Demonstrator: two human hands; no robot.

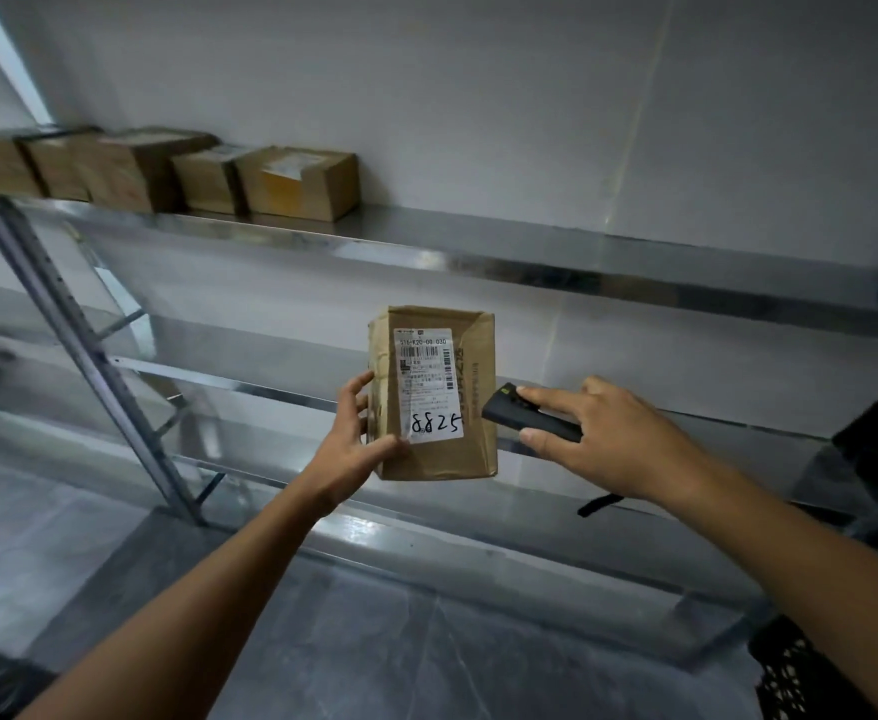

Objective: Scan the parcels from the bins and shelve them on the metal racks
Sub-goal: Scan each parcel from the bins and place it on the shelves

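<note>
A cardboard parcel (433, 394) labelled "8825" is gripped at its left edge by the left hand (354, 449), held up in front of the metal rack (478, 262). A black handheld scanner (528, 419) is pinched by the right hand (608, 439), just right of the parcel. Five shelved boxes (167, 171) are lined up on the upper shelf.

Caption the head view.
Left hand holds a labelled cardboard parcel; right hand holds a black scanner beside it, before metal racks.

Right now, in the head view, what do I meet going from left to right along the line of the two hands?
left hand → cardboard parcel that it grips → black scanner → right hand that holds the scanner
</note>
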